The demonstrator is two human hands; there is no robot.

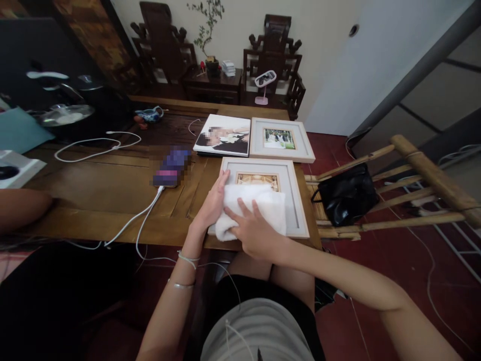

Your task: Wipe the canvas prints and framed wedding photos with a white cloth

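Wiping step in hand: white cloth pressed on the near picture frame, both hands on it.

Landmark: the near picture frame, at the wooden table's near edge. Left hand lies at its left border, fingers curled over the cloth's edge, gripping lightly. Right hand rests flat at its near edge, fingers spread, pinning the cloth, nothing clasped. Cloth covers the lower glass; photo above shows bare. Two more frames lie just beyond; a charging phone to the left. Judgement: next stroke needs steady frame, cloth moved upward.
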